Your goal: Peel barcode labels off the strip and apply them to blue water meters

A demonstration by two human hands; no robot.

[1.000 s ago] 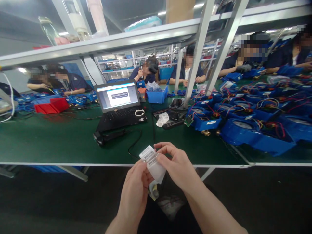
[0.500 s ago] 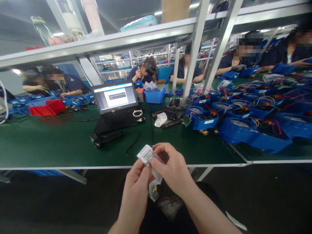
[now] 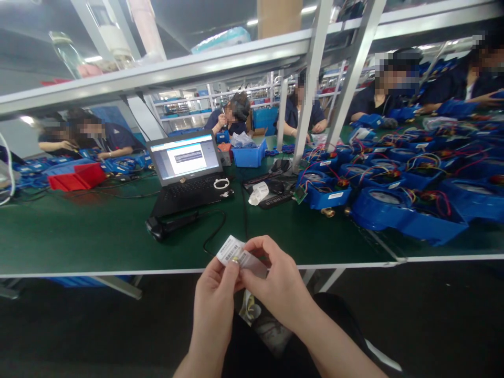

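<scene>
A white barcode label [image 3: 226, 249] is held in front of me, just over the table's front edge. My left hand [image 3: 216, 291] pinches its lower side between thumb and fingers. A small brassy metal piece [image 3: 235, 259] shows at the tip of the left thumb; its kind is too small to make out. My right hand [image 3: 277, 281] is closed on the label's right part, where a pale, partly see-through sheet [image 3: 255, 266] shows between the fingers. Fingers hide much of both.
An open laptop [image 3: 189, 168] stands ahead, with a black handheld scanner [image 3: 167, 224] and its cable before it. A white roll [image 3: 259, 193] lies on a dark mat. Blue meter housings [image 3: 401, 210] with loose wires crowd the right. Metal shelf posts [image 3: 311, 89] rise beyond; co-workers sit opposite.
The label has tilted and shifted slightly left, and more of the pale sheet shows flat between my hands. Both hands keep their pinch. The view has moved a little.
</scene>
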